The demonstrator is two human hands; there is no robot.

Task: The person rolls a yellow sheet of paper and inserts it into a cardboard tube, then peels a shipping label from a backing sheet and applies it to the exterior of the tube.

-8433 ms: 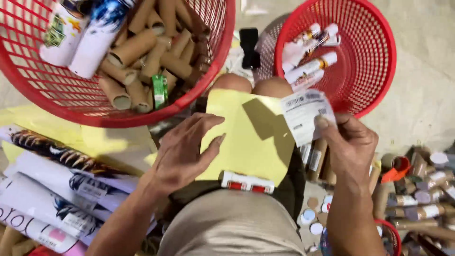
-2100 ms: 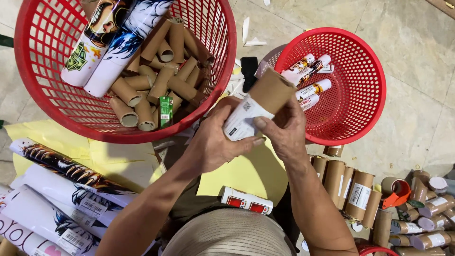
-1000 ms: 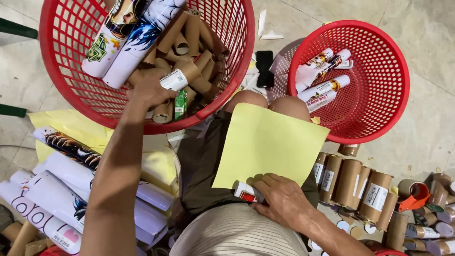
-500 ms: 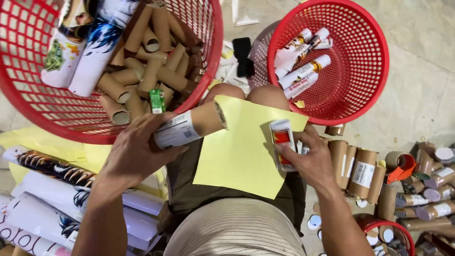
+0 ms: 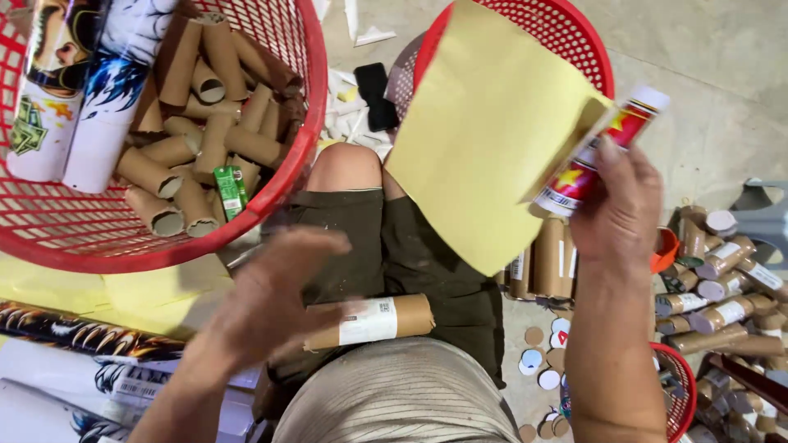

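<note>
1. The brown cardboard tube (image 5: 369,321) with a white label lies across the person's lap, just right of the left hand (image 5: 267,299), which is blurred, fingers spread loose over it; hard to tell if it touches the tube.
2. The right hand (image 5: 616,201) is raised, forearm pointing up, fingers clamped on a red and white label sheet (image 5: 595,152) along with the yellow backing paper (image 5: 484,131), held up in front of the smaller red basket (image 5: 587,41).
3. The big red basket (image 5: 246,221) of bare tubes sits upper left.
</note>
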